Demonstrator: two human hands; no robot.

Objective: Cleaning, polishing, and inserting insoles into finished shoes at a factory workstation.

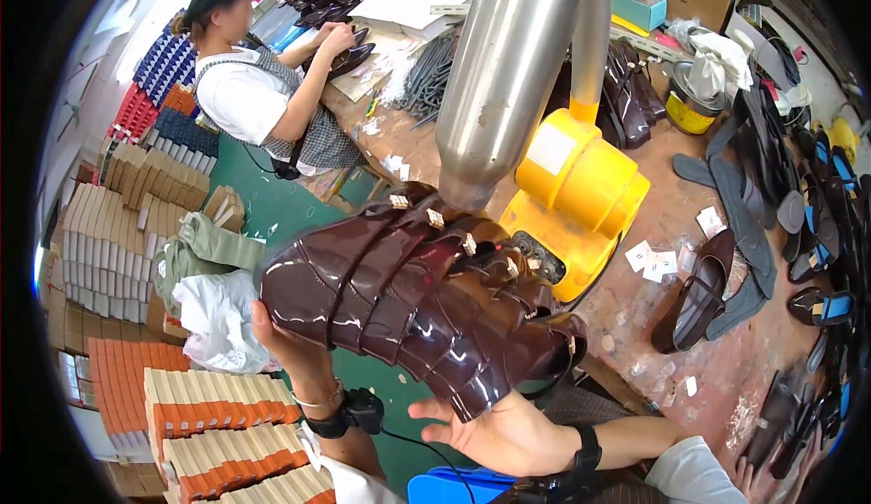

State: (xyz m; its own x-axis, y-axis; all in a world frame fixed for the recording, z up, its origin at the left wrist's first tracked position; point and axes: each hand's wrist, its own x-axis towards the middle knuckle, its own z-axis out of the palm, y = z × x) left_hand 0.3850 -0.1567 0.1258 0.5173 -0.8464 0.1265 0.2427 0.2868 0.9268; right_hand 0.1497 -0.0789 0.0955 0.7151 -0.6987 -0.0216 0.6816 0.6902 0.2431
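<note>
A bundle of nested shoe uppers [363, 291] in glossy dark burgundy, with several straps and small gold buckles, is held up in front of me. My left hand [304, 354] grips its left end from below, thumb at the edge, most fingers hidden behind the bundle. Under the right lower end, my right hand [513, 436] supports it with the palm; two fingertips stick out to the left and the rest are covered. Just above the bundle's far side hangs a steel nozzle [490, 96], and beside it stands a yellow machine body [581, 164].
A worktable [635, 313] at right bears a finished dark shoe [699, 291], grey felt strips [739, 205] and a tin [694, 100]. Shoes line its right edge. A co-worker [259, 87] handles a shoe at far left. Stacked boxes [218, 422] and a blue bin [454, 486] stand below.
</note>
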